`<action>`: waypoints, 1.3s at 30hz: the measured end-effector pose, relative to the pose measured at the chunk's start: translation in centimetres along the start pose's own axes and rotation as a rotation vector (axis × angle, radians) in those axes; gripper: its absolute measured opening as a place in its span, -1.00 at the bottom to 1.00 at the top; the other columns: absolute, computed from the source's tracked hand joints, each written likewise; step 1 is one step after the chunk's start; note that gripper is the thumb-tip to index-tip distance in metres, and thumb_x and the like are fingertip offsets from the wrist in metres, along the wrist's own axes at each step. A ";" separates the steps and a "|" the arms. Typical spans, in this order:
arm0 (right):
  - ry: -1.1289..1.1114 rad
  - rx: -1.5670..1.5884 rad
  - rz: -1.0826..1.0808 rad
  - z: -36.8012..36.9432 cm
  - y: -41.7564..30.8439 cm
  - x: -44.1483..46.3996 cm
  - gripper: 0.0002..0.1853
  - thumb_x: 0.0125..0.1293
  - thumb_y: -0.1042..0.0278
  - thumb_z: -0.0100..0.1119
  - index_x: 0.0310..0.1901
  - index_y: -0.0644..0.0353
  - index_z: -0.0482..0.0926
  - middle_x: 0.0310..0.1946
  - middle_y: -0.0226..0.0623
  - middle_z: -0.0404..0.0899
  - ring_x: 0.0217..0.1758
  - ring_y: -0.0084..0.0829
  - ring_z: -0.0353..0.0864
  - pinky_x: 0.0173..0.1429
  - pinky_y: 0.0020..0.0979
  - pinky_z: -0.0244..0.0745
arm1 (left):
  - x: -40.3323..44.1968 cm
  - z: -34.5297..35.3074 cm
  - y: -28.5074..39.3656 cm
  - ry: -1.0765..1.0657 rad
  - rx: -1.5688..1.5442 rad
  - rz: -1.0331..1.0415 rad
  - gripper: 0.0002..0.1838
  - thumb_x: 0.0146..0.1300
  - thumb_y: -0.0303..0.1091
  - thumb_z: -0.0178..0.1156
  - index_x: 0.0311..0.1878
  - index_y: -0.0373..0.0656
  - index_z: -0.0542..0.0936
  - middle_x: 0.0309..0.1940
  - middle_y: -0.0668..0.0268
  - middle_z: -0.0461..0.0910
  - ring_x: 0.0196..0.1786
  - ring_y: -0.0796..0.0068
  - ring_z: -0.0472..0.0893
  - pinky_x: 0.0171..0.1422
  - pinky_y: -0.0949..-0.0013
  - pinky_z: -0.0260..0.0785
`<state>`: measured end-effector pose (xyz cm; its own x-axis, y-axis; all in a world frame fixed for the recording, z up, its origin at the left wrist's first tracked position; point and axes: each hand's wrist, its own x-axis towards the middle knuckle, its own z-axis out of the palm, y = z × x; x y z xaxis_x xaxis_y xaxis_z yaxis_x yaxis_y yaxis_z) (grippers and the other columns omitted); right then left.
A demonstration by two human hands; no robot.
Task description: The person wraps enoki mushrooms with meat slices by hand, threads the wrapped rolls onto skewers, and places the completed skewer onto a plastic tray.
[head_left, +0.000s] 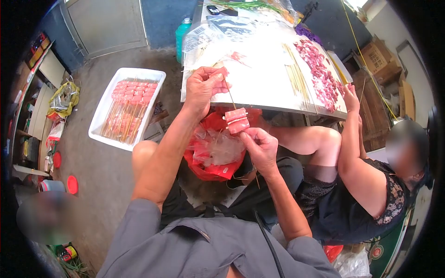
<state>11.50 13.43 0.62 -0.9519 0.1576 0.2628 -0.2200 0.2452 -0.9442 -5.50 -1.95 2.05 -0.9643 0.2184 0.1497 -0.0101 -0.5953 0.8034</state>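
Note:
My left hand (206,88) is closed, its thumb and fingers pinching a thin wooden skewer (229,92). A small pink scrap of meat shows at those fingertips. Lower down, pink meat pieces (237,121) sit side by side with pale bits between them, in line with the skewer. My right hand (260,147) pinches the lower end of these pieces. A thin stick pokes out below that hand; whether it is the same skewer, I cannot tell. Beneath both hands is a red plastic bag (215,174) with clear plastic inside.
On the left, a white tray (96,126) holds many meat skewers. The white table (259,85) ahead carries bare skewers (296,76), cut meat (317,74) and plastic bags (204,39). A teal bottle (182,39) stands by its left edge. Another person (357,185) sits at right, holding a skewer.

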 end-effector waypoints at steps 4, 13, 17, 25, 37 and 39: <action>0.000 0.050 0.013 -0.1 0.2 -0.2 -0.93 0.35 0.55 0.26 -0.20 0.36 0.66 -0.39 -0.52 0.63 -0.36 -0.77 0.48 -0.26 -0.66 0.41 | -0.1 0.0 -0.1 -0.037 0.003 0.012 -0.88 0.35 -0.49 0.24 -0.10 -0.26 0.57 -0.10 0.09 0.70 -0.24 0.32 0.72 -0.13 0.32 0.62; -0.029 0.124 0.056 -0.6 1.2 -0.5 -0.94 0.35 0.56 0.26 -0.19 0.36 0.66 -0.39 -0.52 0.62 -0.36 -0.77 0.47 -0.28 -0.67 0.37 | -0.4 0.4 0.4 -0.119 0.237 0.182 -0.87 0.36 -0.56 0.19 -0.06 -0.28 0.58 -0.17 0.19 0.71 -0.25 0.44 0.70 -0.14 0.40 0.59; -0.017 0.206 0.099 -0.5 1.2 -0.6 -0.94 0.36 0.54 0.26 -0.20 0.33 0.66 -0.43 -0.54 0.59 -0.46 -0.79 0.40 -0.40 -0.69 0.26 | -0.3 0.4 0.4 -0.168 0.377 0.242 -0.87 0.37 -0.57 0.18 -0.05 -0.28 0.59 -0.20 0.22 0.70 -0.25 0.48 0.70 -0.12 0.44 0.58; 0.019 0.267 0.153 0.2 0.9 -1.0 -0.94 0.35 0.50 0.28 -0.21 0.30 0.66 -0.47 -0.56 0.57 -0.47 -0.78 0.40 -0.39 -0.65 0.29 | -0.5 0.3 -0.1 -0.200 0.552 0.360 -0.88 0.38 -0.57 0.16 -0.07 -0.24 0.60 -0.26 0.33 0.68 -0.23 0.59 0.64 -0.10 0.49 0.53; 0.141 0.291 0.160 0.7 0.9 0.0 -0.94 0.38 0.48 0.25 -0.20 0.27 0.65 -0.50 -0.58 0.54 -0.54 -0.80 0.35 -0.47 -0.68 0.18 | -2.4 2.2 -0.4 -0.307 0.332 0.016 -0.90 0.41 -0.45 0.16 -0.18 -0.27 0.61 -0.33 0.39 0.63 -0.26 0.64 0.58 -0.09 0.49 0.48; 0.173 0.302 0.150 0.6 0.8 0.5 -0.94 0.38 0.48 0.25 -0.20 0.27 0.65 -0.49 -0.58 0.54 -0.55 -0.80 0.34 -0.48 -0.68 0.17 | -2.4 1.9 -0.7 -0.380 0.434 0.069 -0.87 0.43 -0.45 0.12 -0.14 -0.28 0.62 -0.27 0.35 0.65 -0.18 0.61 0.59 0.00 0.47 0.47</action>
<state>10.74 13.10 -0.18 -0.9340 0.3355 0.1226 -0.1584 -0.0815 -0.9840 -2.69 -0.55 2.21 -0.7951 0.5006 0.3423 0.2361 -0.2643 0.9351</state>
